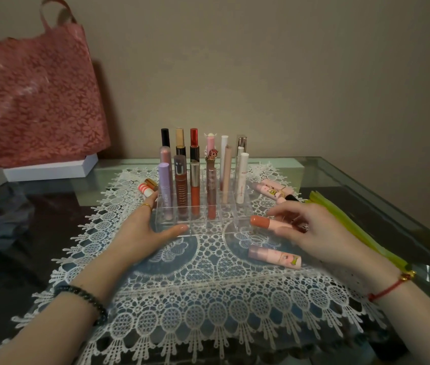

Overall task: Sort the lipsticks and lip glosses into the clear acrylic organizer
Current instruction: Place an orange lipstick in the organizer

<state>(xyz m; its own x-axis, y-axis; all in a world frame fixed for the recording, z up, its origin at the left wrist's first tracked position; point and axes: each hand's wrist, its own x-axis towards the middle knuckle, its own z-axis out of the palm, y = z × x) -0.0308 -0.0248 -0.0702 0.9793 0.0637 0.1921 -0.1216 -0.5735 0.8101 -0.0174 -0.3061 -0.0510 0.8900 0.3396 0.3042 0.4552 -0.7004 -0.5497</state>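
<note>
While left hand (143, 229) braces clear organizer (216, 230) front-left corner, fingers straight, right hand (316, 233) pinches coral-capped lipstick (265, 222) just beside organizer's right front, above lace mat (195, 299).

Clear acrylic organizer (171, 227) — lace mat (208, 299).

The mat (195, 299) lies on the counter (366, 185) before you, with the organizer (208, 230) at its centre. Upright tubes (181, 188) stand in the organizer's rear and middle rows. Two loose tubes (146, 189) lie just left of it, behind your left hand (143, 233), which rests against its front left corner. A tube cluster (274, 189) lies to its right rear. The held tube (264, 222) sits in your right hand (314, 230), just off the front right corner. A near tube (274, 257) lies on the mat before it. Strips (353, 227) lie right of the mat. At rear left, a bag (32, 101) rests on a box (50, 168).
</note>
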